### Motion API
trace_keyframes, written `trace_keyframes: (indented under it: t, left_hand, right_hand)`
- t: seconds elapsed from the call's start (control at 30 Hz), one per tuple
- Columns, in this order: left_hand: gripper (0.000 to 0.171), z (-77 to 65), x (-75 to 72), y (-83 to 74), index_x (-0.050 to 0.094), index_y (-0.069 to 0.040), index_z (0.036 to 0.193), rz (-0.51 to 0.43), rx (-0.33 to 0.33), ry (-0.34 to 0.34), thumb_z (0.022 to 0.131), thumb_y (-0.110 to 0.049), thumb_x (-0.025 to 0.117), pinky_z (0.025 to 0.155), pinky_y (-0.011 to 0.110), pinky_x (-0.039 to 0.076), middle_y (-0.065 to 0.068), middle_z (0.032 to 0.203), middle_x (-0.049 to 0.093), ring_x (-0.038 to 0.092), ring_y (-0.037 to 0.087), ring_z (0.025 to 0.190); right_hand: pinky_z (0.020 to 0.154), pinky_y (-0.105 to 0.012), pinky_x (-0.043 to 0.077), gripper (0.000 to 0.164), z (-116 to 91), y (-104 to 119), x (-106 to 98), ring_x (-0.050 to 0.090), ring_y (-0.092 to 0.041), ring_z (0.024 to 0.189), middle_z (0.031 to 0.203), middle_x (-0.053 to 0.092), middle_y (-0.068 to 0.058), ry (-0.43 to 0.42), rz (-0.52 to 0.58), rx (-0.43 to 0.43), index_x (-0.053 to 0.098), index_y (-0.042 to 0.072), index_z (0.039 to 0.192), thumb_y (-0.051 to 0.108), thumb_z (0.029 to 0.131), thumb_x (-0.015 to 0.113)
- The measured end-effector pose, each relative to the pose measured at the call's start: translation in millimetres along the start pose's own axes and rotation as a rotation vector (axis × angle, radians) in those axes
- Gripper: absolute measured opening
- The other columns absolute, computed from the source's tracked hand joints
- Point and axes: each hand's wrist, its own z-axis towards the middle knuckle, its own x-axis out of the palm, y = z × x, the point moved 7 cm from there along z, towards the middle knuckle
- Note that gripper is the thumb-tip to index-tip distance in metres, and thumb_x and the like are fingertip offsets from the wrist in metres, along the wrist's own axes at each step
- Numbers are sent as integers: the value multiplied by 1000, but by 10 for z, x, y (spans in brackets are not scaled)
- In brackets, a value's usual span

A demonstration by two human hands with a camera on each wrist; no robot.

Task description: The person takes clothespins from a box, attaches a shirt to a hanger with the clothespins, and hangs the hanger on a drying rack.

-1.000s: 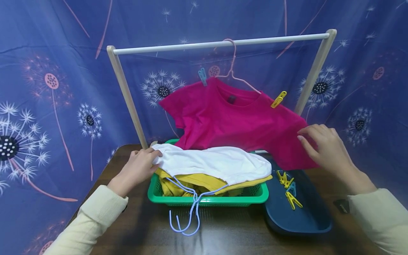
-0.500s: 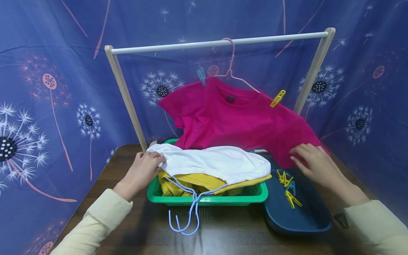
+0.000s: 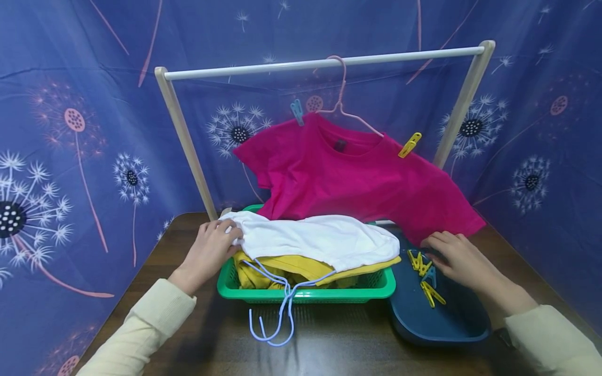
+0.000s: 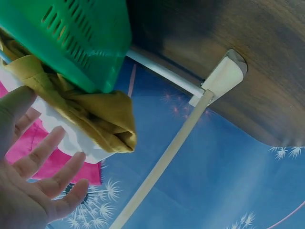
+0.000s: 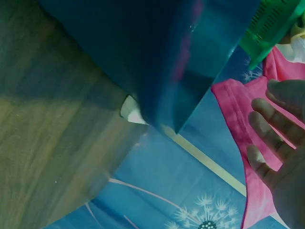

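Note:
A magenta T-shirt (image 3: 352, 172) hangs from a pink hanger (image 3: 342, 94), with a blue clothespin (image 3: 297, 112) and a yellow clothespin (image 3: 410, 145) at its shoulders. My right hand (image 3: 463, 261) is by its lower right part, above the dark blue tray; the right wrist view shows loosely bent fingers (image 5: 274, 124) holding nothing. At the left end of a white garment (image 3: 310, 237) is my left hand (image 3: 210, 250), its fingers (image 4: 52, 179) spread in the left wrist view. Under the white garment lies yellow cloth (image 3: 291, 266), and both top the green basket (image 3: 305, 296).
Blue hangers (image 3: 288, 297) jut over the basket's front edge. The dark blue tray (image 3: 442, 329) on the right holds several yellow clothespins (image 3: 431, 294) and a blue clothespin (image 3: 430, 278). A rack with a white rail (image 3: 263, 69) spans the back of the brown table (image 3: 197, 334).
My right hand has moved down and slightly left from the T-shirt's sleeve, which now hangs freely. My left hand has shifted only slightly at the white garment.

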Motion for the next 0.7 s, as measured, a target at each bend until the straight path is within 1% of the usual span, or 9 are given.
trace_keyframes:
  t: [0.07, 0.13, 0.17, 0.2, 0.23, 0.27, 0.3, 0.47, 0.7]
  left_hand:
    - [29, -6, 9, 7, 62, -15, 97, -2, 2, -5, 73, -21, 76, 86, 54, 40, 12, 108, 59, 54, 36, 102]
    - [29, -10, 19, 12, 60, -15, 98, -1, 5, -9, 74, -21, 76, 86, 55, 40, 14, 111, 59, 55, 36, 102]
    - [29, -13, 24, 15, 59, -15, 98, -1, 5, -9, 75, -21, 75, 85, 55, 40, 14, 112, 59, 56, 36, 101]
    - [29, -14, 29, 18, 58, -15, 98, -1, 4, -7, 75, -21, 75, 85, 55, 41, 15, 113, 58, 56, 36, 101]
    - [29, -14, 34, 21, 57, -14, 98, 0, 3, -5, 76, -21, 74, 85, 55, 41, 15, 113, 58, 57, 36, 101]
    - [29, -15, 39, 22, 57, -14, 98, 2, 1, -2, 76, -21, 74, 85, 55, 41, 16, 113, 58, 57, 36, 100]
    - [29, -17, 42, 23, 56, -14, 98, 3, 0, 0, 76, -21, 74, 85, 55, 41, 16, 114, 58, 57, 36, 100]
    - [26, -15, 50, 23, 56, -14, 97, 13, 4, 0, 78, -22, 71, 87, 57, 39, 16, 113, 59, 58, 35, 99]
    - [21, 2, 39, 18, 56, -14, 94, 64, 23, 12, 81, -22, 69, 88, 60, 38, 12, 107, 62, 63, 33, 88]
  right_hand:
    - [63, -34, 41, 73, -26, 1, 49, 55, -17, 79, 86, 64, -1, 27, 0, -3, 65, 10, 94, 59, 88, 12]
    - [63, -33, 42, 50, -50, 8, 89, 56, -17, 79, 86, 63, 0, 55, 0, -11, 65, 10, 95, 53, 91, 39]
    - [62, -33, 42, 38, -60, 14, 107, 56, -16, 79, 86, 63, 0, 68, -2, -14, 65, 11, 95, 46, 89, 52]
    - [62, -33, 42, 29, -68, 22, 123, 56, -16, 79, 86, 63, 1, 78, -6, -18, 65, 11, 95, 38, 84, 64]
    - [62, -32, 42, 26, -75, 31, 135, 56, -15, 79, 86, 63, 1, 87, -15, -21, 65, 12, 95, 27, 76, 73]
    - [62, -33, 42, 30, -82, 37, 148, 56, -15, 78, 86, 63, 1, 100, -15, -22, 65, 12, 95, 16, 68, 78]
    - [62, -33, 43, 39, -90, 41, 158, 56, -15, 79, 86, 63, 2, 112, -16, -20, 66, 12, 95, 6, 59, 81]
    - [64, -35, 44, 36, -142, 31, 222, 55, -15, 79, 86, 64, 1, 160, -22, 5, 66, 10, 93, 8, 61, 80]
    - [61, -33, 43, 35, -191, 32, 261, 56, -16, 79, 87, 62, 1, 197, -30, 29, 66, 11, 93, 8, 61, 80]
